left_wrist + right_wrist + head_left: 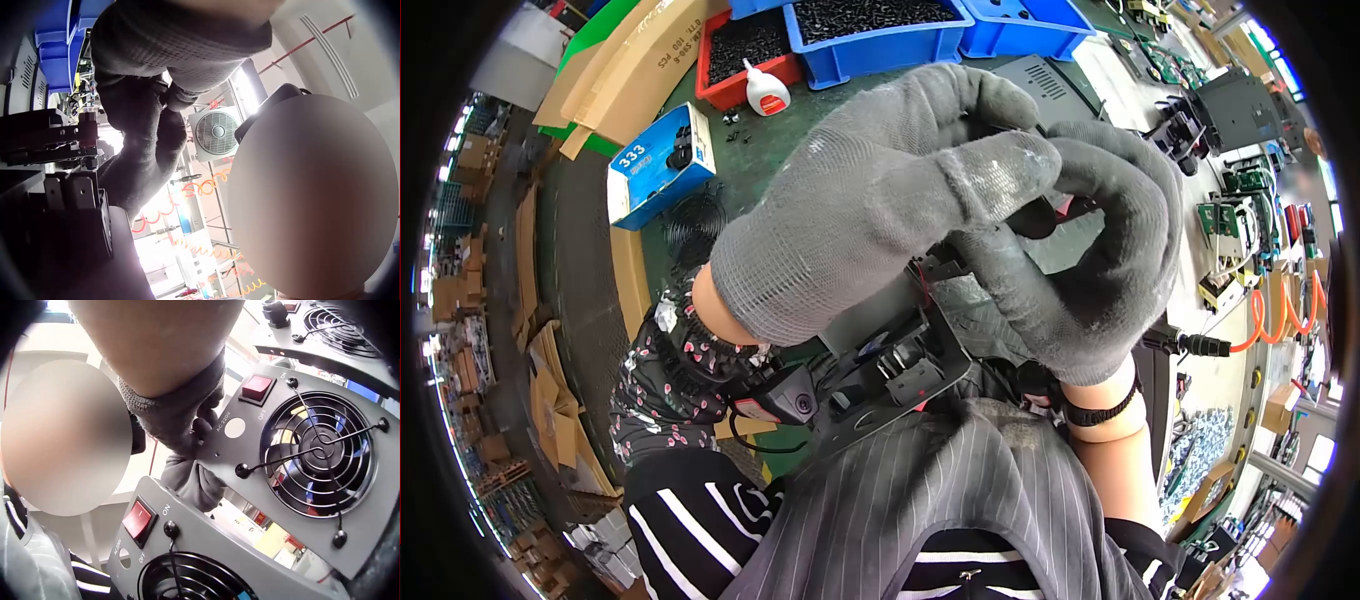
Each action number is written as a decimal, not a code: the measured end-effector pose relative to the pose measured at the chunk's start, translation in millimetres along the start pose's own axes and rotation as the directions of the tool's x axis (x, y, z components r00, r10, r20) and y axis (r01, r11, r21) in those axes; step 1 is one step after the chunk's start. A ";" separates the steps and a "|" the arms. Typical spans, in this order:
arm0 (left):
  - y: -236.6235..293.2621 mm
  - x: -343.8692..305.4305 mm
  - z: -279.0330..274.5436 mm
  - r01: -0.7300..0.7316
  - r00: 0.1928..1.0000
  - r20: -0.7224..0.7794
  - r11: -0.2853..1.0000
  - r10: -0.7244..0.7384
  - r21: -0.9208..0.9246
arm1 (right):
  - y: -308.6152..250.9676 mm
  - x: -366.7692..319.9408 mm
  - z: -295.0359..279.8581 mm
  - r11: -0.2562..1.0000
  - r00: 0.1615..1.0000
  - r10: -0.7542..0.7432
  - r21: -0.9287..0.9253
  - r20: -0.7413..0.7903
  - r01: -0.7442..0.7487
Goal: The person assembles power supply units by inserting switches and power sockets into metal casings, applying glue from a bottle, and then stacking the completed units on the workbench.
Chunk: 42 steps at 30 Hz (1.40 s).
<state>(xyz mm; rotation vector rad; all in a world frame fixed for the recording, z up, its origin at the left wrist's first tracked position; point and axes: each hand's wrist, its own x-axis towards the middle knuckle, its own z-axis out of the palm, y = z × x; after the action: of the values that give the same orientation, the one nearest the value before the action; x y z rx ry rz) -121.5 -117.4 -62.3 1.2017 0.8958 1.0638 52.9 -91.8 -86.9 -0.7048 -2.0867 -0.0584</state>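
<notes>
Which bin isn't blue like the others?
The red bin, right by the white bottle. It has little black parts inside, but the other bins are all blue.

A white bottle (pixel 767 91) with a red label stood just beside a red bin (pixel 791 70). A cardboard box (pixel 632 72) lay nearby, and an orange coiled hose (pixel 1258 318) hung at the right.

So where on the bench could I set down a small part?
Probably on the green bench, in the bare patch bordered by the blue 333 box, the white bottle and the left hand; small black pieces lie at its far side. It's crowded along the red bin and blue bins, and around the right hand.
</notes>
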 end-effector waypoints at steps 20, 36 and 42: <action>-26.3 -27.2 -40.9 0.279 0.925 -0.352 0.890 -0.146 0.362 | 8.6 -72.8 -1.5 0.842 0.928 0.355 0.392 0.117 -0.371; -73.5 -19.6 -15.1 0.137 0.991 -0.063 0.864 -0.122 0.485 | 4.7 -65.5 2.4 0.852 0.918 0.390 0.352 0.067 -0.388; -77.7 -21.8 -17.9 0.108 0.994 -0.060 0.849 -0.090 0.518 | -6.3 -66.6 1.0 0.785 0.895 0.422 0.437 0.143 -0.440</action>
<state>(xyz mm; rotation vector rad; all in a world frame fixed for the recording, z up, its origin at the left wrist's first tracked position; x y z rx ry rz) -132.5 -136.2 -142.0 1.5654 1.3134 0.7761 77.4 -127.5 -137.9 -0.8671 -1.8189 0.6954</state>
